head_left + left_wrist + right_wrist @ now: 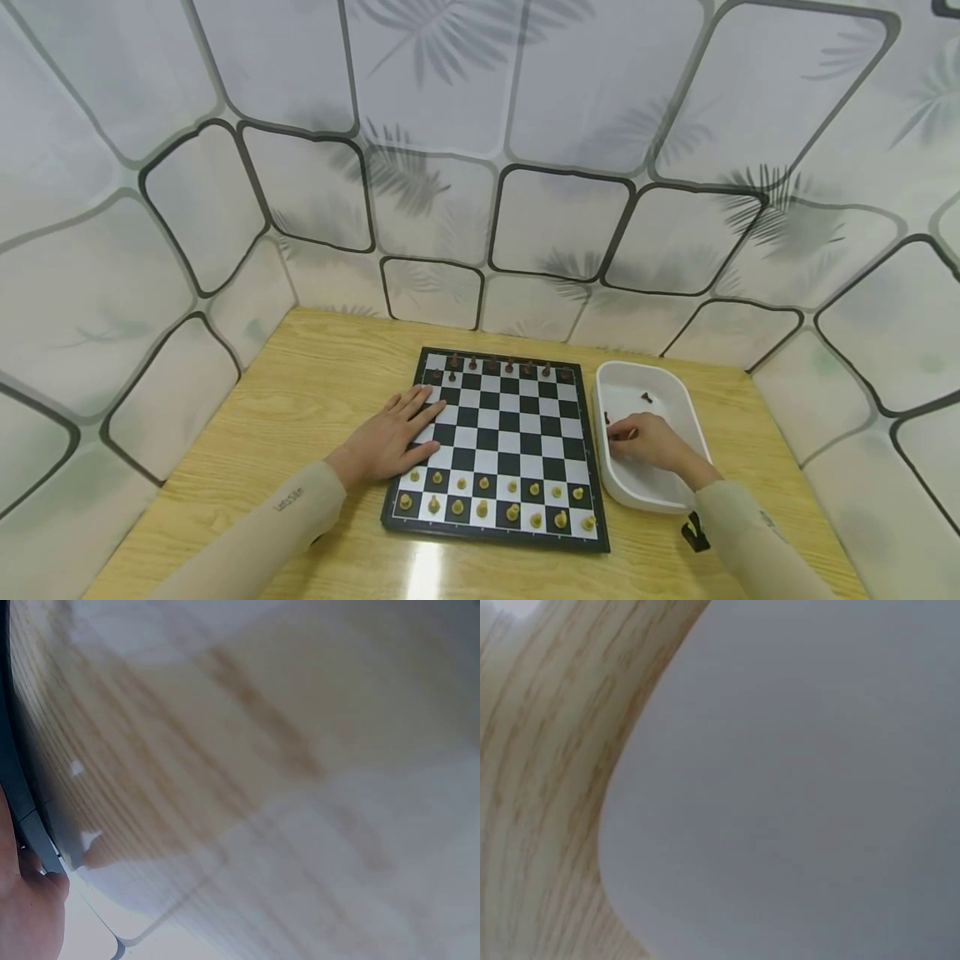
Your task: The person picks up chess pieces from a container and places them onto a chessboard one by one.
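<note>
A chessboard (487, 442) lies on the table, with yellow chess pieces (482, 507) in two rows at the near side. Dark red-brown chess pieces (509, 365) line the far row, and a couple stand in front at the left. My left hand (388, 437) rests on the board's left edge with its fingers spread; part of it shows in the left wrist view. Inside the white tray (693, 408), my right hand (651, 442) has its fingers curled, seemingly pinching a dark chess piece mostly hidden by them. Two loose dark pieces (647, 397) lie in the tray.
The tray stands just right of the board on the wooden table (300, 392). A small black object (695, 533) sits by the tray's near right corner, beside my right sleeve. Patterned curtain-like walls (442, 208) enclose the table at the back and sides.
</note>
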A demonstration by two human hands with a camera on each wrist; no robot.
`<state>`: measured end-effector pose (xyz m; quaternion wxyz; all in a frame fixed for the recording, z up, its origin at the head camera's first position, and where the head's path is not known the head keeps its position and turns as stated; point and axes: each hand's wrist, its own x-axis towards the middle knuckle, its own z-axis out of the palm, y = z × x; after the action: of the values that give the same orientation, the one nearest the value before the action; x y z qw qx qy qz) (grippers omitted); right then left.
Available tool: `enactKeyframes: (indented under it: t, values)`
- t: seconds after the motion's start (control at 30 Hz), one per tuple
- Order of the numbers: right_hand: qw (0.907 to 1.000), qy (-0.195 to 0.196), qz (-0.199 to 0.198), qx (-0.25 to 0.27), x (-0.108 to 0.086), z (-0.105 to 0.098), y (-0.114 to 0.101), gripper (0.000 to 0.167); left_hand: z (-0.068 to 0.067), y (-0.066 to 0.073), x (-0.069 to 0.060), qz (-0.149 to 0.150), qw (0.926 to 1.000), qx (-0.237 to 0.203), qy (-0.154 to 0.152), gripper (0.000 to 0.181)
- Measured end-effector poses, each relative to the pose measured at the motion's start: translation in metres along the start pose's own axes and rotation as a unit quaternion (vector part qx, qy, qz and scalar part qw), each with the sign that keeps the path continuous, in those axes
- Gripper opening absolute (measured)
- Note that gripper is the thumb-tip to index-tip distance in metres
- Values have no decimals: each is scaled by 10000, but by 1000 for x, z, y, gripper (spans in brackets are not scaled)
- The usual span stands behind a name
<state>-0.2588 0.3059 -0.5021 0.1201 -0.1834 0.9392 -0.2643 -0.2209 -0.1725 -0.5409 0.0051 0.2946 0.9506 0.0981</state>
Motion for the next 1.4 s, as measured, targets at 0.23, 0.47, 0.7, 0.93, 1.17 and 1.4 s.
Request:
enactKeyframes:
  t: [0.23, 0.47, 0.7, 0.93, 1.17, 1.4]
  values:
    - [9999, 136, -34, -76, -1, 1, -1, 26, -1, 0, 1, 14, 10000, 4, 33, 74]
    - [9997, 218, 146, -31, -1, 2, 2, 26, -1, 1, 1, -13, 10000, -21, -39, 74]
    - [9986, 530, 20, -85, -3, -9, -3, 22, -1, 2, 1, -11, 10000, -39, -41, 74]
    - [9949, 957, -245, -220, -3, -23, -10, 17, -3, 2, -1, 48, 10000, -24, 41, 73]
    - [9937, 1114, -111, 6, 3, -33, -24, 17, -3, 2, 0, 34, 10000, -13, -9, 74]
    - [9920, 1250, -182, 61, 12, -39, -43, 16, -3, 1, 0, 28, 10000, -9, -40, 74]
